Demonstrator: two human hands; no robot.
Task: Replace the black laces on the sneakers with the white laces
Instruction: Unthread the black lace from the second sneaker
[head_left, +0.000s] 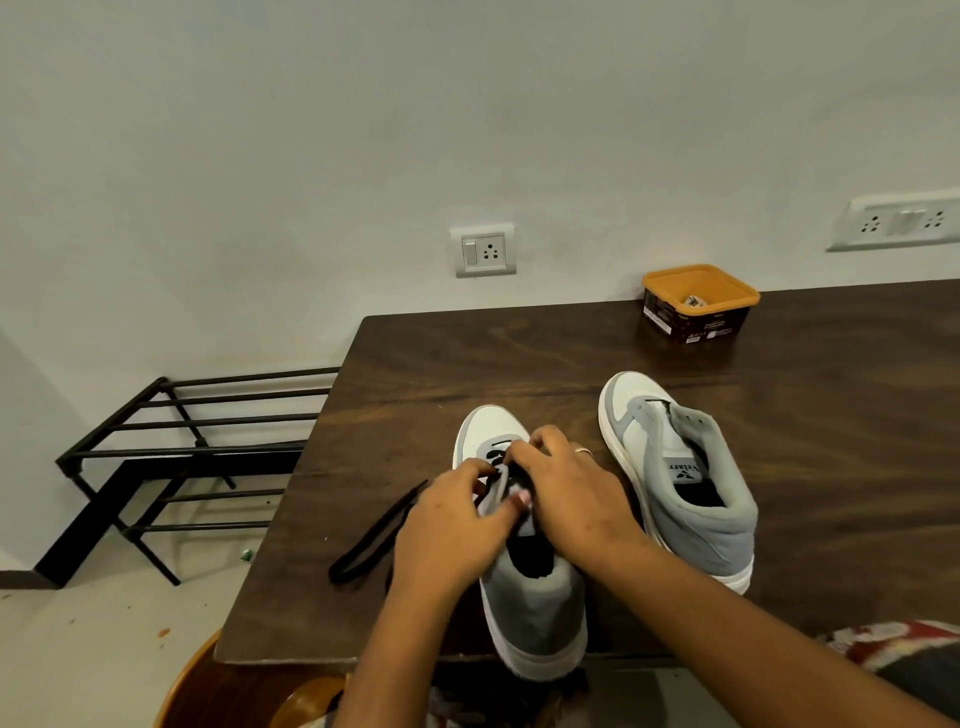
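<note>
Two grey and white sneakers stand on the dark wooden table (571, 353). The left sneaker (530, 603) is near the front edge, heel toward me, with a black lace still in its lower eyelets. My left hand (452, 525) pinches that black lace at the eyelets. My right hand (566, 483), a ring on one finger, pinches the lace beside it, over the tongue. The right sneaker (685, 478) has no lace in it. A loose black lace (374, 535) lies on the table to the left of my hands. No white lace shows.
An orange-rimmed tub (698, 304) stands at the back of the table by the wall. A black metal rack (187, 452) stands on the floor left of the table. A wooden chair edge (192, 680) shows below the table's front left corner.
</note>
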